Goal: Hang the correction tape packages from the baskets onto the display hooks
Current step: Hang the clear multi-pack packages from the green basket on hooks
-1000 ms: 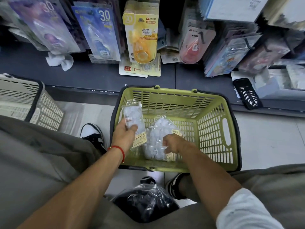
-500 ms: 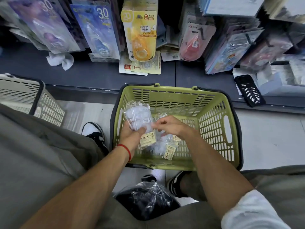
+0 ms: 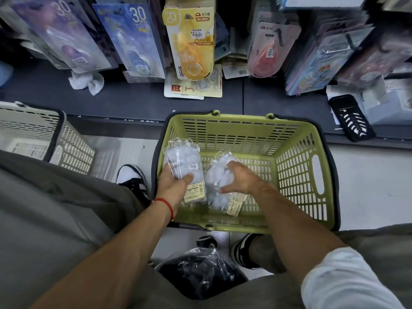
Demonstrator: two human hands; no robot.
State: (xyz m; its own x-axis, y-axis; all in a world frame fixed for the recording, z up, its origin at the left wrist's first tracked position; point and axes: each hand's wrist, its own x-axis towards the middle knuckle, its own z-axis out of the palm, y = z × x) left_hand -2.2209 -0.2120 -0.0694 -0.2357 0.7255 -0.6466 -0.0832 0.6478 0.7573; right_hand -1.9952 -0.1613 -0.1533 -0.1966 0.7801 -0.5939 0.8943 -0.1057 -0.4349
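Correction tape packages [image 3: 184, 169], clear bags of small white refills, are sitting in two lots inside the green basket [image 3: 296, 175] on the floor: one bundle is being held up at the basket's nine o'clock side, and a loose pile [image 3: 217, 186] is lying on the basket floor just beside it, toward six o'clock. The left hand [image 3: 175, 182] is gripping the raised bundle from below, thumb curled over its front face, the bundle's long axis running from six to twelve o'clock with the hang-tab end pointing toward the shelf. The right hand [image 3: 239, 177] is reaching onto the pile from four o'clock, fingers spread and bent over the top bag; whether it is already pinching the plastic or only pressing on it I cannot tell. The pile is lying directly under the right palm, so that hand seems the nearer one for gathering it, and the lift would then be going up toward twelve o'clock, where the carded display packs [image 3: 191, 43] are hanging above the dark shelf [image 3: 133, 97]. A second, pale basket [image 3: 33, 132] is standing at nine o'clock, well apart.
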